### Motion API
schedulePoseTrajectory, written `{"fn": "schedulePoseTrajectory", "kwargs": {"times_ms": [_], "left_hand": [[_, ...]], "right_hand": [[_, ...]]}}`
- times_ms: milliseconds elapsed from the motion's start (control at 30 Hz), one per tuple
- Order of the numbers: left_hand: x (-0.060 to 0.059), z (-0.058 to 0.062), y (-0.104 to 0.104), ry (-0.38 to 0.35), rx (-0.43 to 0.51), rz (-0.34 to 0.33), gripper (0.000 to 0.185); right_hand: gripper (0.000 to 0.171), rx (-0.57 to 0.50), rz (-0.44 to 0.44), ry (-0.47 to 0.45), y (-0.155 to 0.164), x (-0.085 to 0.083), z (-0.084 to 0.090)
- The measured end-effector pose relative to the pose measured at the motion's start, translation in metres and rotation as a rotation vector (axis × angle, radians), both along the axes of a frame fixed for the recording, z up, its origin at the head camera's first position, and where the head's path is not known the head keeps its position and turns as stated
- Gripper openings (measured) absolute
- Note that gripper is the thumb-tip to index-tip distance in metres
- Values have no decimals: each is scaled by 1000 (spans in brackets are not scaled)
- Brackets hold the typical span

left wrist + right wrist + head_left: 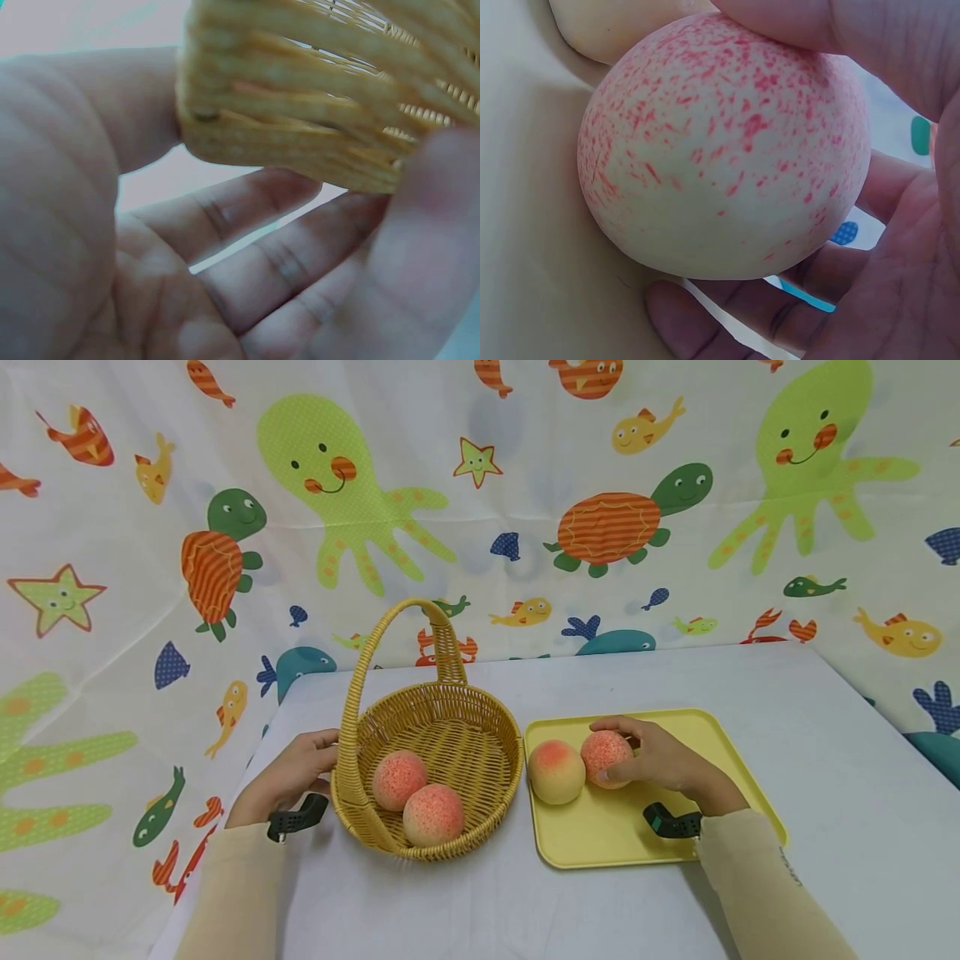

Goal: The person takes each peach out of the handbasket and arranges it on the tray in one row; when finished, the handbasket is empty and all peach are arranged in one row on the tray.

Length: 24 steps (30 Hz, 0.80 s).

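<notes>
On the left stands a woven wicker basket (517, 739) with a tall arched handle (350, 710). Inside it lie two speckled peaches (400, 781), one nearer the front. My left hand (292, 772) holds the basket's left side by the foot of the handle; up close, thumb and fingertips meet the wicker edge (247, 142). With thumb and fingers around it, my right hand (667, 764) grips a red-speckled peach (724, 157) low over the yellow tray (585, 843). A smoother peach with a red top (557, 777) sits on the tray, just left of the gripped one.
Basket and tray stand side by side on a white-covered table (480, 914), their edges almost meeting. Behind and to the left hangs a white cloth (450, 410) printed with sea animals. The wrist cameras (300, 816) jut inward from both sleeves.
</notes>
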<state>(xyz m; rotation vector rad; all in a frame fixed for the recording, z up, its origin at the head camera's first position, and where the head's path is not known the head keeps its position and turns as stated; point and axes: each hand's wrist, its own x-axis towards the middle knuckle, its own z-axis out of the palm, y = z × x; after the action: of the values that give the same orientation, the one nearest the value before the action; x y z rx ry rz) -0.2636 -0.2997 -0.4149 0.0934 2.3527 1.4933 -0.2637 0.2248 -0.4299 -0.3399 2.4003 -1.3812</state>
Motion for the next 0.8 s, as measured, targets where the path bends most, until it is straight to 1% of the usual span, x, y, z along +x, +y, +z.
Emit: {"fn": "schedulePoseTrajectory", "kwargs": {"times_ms": [233, 467, 633, 800], "left_hand": [[1, 1, 0, -2, 9, 3, 44], [1, 1, 0, 3, 6, 3, 44], [1, 1, 0, 0, 8, 6, 45], [1, 1, 1, 1, 7, 6, 44]], "right_hand": [[78, 5, 3, -1, 0, 0, 1], [83, -1, 13, -13, 1, 1, 1], [85, 0, 18, -1, 2, 1, 1], [83, 10, 20, 27, 3, 1, 2]]}}
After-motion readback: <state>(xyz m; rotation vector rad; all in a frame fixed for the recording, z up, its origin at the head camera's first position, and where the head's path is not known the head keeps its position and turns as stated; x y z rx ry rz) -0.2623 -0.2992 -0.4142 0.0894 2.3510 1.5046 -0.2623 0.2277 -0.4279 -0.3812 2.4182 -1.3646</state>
